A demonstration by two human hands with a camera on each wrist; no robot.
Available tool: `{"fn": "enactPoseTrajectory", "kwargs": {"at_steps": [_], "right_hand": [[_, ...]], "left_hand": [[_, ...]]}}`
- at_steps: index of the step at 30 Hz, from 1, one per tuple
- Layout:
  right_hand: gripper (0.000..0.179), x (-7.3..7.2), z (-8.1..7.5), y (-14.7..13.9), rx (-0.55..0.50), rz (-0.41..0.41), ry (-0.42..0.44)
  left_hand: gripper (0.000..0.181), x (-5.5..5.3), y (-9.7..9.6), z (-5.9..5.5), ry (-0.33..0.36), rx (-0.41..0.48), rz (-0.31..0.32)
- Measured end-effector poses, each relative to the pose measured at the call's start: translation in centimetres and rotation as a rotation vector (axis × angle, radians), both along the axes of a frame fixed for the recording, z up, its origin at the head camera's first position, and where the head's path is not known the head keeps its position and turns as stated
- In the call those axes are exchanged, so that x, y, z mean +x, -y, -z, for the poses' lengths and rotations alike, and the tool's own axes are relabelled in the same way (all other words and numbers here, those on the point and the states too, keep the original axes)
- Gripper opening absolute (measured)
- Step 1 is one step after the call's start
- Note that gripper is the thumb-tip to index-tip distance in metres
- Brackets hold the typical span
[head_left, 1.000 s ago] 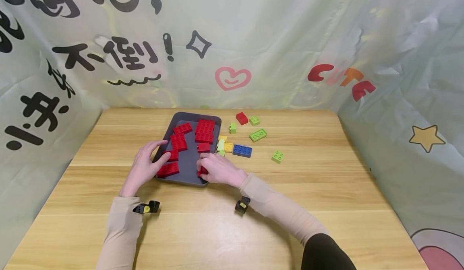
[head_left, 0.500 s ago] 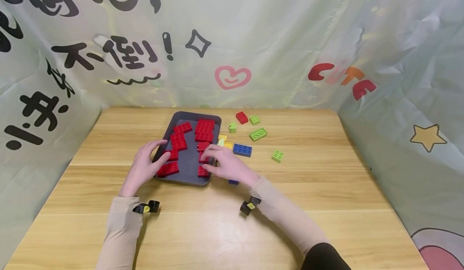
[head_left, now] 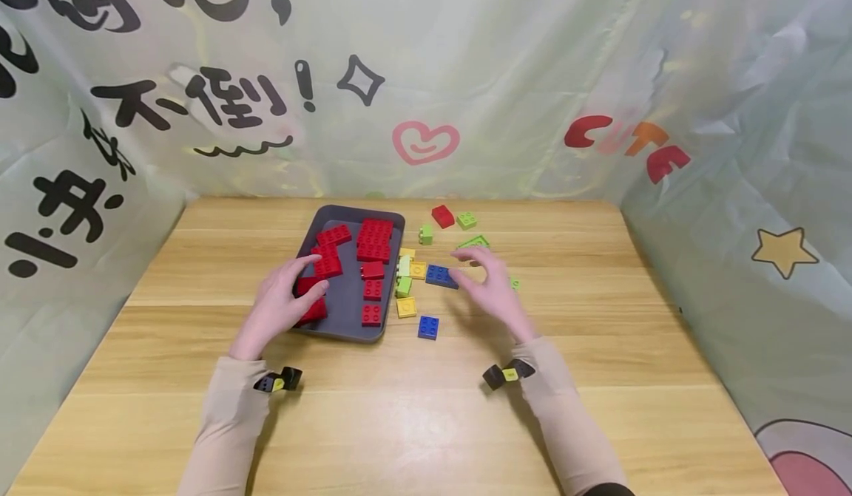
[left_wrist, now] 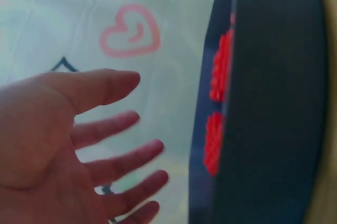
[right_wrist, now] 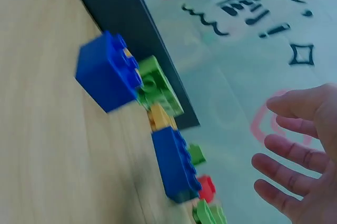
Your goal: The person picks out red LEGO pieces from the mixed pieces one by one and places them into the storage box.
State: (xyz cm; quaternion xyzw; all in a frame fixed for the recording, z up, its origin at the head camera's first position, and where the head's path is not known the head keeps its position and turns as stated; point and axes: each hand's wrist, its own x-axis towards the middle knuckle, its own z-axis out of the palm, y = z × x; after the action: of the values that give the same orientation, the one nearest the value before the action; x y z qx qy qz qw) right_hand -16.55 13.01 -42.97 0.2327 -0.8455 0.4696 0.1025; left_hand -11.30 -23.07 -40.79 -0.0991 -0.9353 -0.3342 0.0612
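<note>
My left hand [head_left: 279,300] hovers over the left rim of the dark grey tray [head_left: 346,315], fingers apart and holding nothing. Red toy bricks lie in the tray: several along the left side, partly hidden by that hand, and a column on the right, ending in a small red brick [head_left: 371,315]. To the right of the tray, my right hand [head_left: 492,289] is held above the table with its fingers spread and nothing in them. Its fingertips are nearest the long blue brick [head_left: 439,275]. A small blue brick [head_left: 429,327] sits closer to the front, also seen in the right wrist view.
Yellow bricks [head_left: 407,307] and light green bricks [head_left: 403,286] stand along the tray's right side. Farther back lie a red brick [head_left: 442,216], a green brick [head_left: 467,220] and a flat green one [head_left: 474,242]. A printed cloth [head_left: 506,82] hangs behind the wooden table [head_left: 399,422].
My right hand has let go of a small red brick in the tray and moved right, out over the table. My left hand has shifted slightly right and lifted a little.
</note>
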Motion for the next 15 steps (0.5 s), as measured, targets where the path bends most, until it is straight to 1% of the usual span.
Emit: {"fn": "enactPoseTrajectory", "kwargs": {"at_steps": [4, 8, 12, 15], "right_hand": [[0.033, -0.3, -0.2, -1.0, -0.040, 0.062, -0.003], [0.033, -0.4, -0.4, -1.6, -0.049, 0.120, -0.002], [0.033, -0.3, -0.5, -2.0, -0.048, 0.142, 0.004], [0.034, -0.2, -0.6, -2.1, -0.052, 0.145, 0.004]], "left_hand": [[0.062, -0.6, -1.5, -1.2, 0.071, -0.070, 0.020], [0.068, -1.7, -3.6, -2.5, 0.135, -0.135, 0.045], [0.071, -3.1, -6.3, -3.9, 0.181, -0.197, 0.070], [0.067, -4.5, -8.4, -4.6, 0.204, -0.250, 0.099]]}}
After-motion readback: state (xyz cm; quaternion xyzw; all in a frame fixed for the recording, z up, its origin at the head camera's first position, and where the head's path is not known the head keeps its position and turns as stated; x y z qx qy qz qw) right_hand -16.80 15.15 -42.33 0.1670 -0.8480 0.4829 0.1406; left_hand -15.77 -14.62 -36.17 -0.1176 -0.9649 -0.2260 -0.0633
